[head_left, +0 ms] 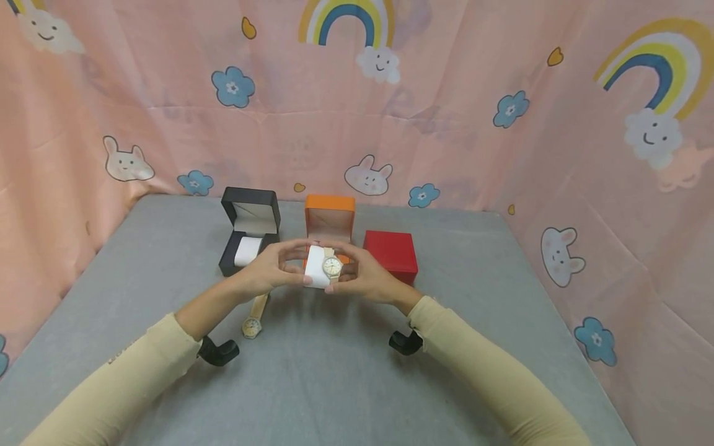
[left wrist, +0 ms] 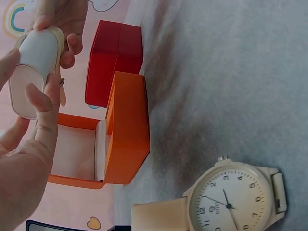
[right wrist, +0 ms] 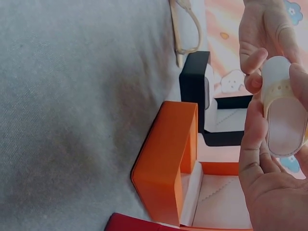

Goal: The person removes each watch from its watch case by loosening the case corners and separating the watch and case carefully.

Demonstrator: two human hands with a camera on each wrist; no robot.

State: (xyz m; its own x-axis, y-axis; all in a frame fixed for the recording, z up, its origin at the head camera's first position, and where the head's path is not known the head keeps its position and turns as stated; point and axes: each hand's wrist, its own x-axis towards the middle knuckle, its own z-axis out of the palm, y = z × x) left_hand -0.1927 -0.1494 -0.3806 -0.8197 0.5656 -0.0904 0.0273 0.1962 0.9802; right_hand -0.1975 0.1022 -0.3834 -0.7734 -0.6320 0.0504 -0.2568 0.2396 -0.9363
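Both hands hold up a white watch cushion (head_left: 315, 267) between them, above the front of the open orange box (head_left: 330, 203). A cream watch (head_left: 332, 266) is wrapped around the cushion's right part, its dial towards the head camera. My left hand (head_left: 262, 271) grips the cushion's left end between thumb and fingers. With thumb and curled fingers, my right hand (head_left: 372, 280) grips the right end beside the watch. The right wrist view shows the cream strap (right wrist: 279, 90) going round the cushion. Another cream watch (head_left: 252, 327) lies on the table below the left hand.
An open black box (head_left: 251, 203) with a white cushion (head_left: 248, 251) inside stands at the left. A closed red box (head_left: 392, 251) stands right of the orange one. The grey tabletop (head_left: 334, 384) meets a patterned pink curtain (head_left: 301, 124) behind.
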